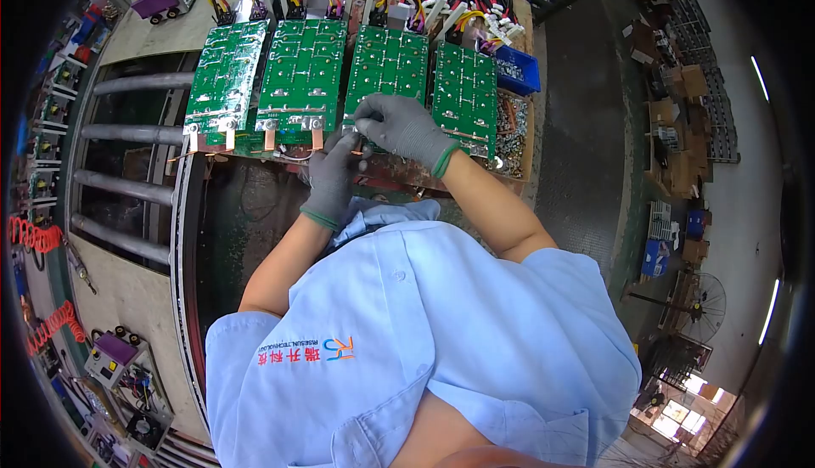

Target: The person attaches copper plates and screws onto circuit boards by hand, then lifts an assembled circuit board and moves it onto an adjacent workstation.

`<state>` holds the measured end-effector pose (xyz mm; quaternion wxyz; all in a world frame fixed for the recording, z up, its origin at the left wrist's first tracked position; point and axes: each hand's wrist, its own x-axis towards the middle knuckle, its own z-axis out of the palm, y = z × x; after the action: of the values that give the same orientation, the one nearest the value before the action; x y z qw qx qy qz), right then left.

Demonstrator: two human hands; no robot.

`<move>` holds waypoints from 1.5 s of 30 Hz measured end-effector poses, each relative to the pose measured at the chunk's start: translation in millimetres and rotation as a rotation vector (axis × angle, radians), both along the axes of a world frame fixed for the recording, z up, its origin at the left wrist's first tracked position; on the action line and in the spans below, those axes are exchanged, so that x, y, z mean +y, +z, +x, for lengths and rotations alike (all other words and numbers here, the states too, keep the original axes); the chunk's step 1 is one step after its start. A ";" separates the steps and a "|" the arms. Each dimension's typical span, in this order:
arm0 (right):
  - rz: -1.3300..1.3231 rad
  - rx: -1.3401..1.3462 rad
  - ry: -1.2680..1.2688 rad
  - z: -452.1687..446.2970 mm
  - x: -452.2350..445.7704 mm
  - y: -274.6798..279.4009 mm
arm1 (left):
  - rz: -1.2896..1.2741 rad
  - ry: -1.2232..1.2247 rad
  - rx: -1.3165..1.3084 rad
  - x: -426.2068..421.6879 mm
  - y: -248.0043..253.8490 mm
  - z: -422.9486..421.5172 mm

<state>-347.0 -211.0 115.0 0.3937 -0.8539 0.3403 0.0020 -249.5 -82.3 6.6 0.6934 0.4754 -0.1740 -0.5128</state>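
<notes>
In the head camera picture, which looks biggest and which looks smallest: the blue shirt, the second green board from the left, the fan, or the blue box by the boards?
1. Blue shirt
2. Second green board
3. Fan and blue box: too alike to rank

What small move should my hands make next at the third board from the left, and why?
The leftmost board and its neighbour show copper tabs at their near edges. Your left hand and right hand meet at that edge of the third board, hiding what they hold, so I'd probably line up a tab there.
</notes>
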 end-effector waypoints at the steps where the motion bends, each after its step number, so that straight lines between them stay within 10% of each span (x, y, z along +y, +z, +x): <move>1: -0.016 0.060 0.004 0.5 1.7 3.9 | -0.008 -0.025 -0.019 1.3 -3.3 1.4; 17: -0.771 0.204 0.545 10.2 5.1 10.0 | -0.031 -0.001 0.048 3.1 20.1 -3.3; 23: -0.735 0.167 0.496 10.4 3.1 1.9 | 0.015 -0.073 -1.096 7.4 13.5 4.8; 27: -0.787 0.100 0.621 5.1 -2.7 7.5 | 0.054 -0.064 -0.713 3.2 10.5 2.4; 31: -0.683 0.267 0.581 9.9 -1.9 12.1 | 0.008 -0.067 -1.183 5.8 20.5 3.8; 45: -0.576 0.423 0.653 17.4 -5.3 18.7 | 0.064 -0.034 -1.022 5.3 18.3 1.2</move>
<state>-329.6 -216.3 133.7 0.0422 -0.9713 0.1137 0.2048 -248.4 -77.0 24.9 0.4965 0.6833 -0.4828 -0.2313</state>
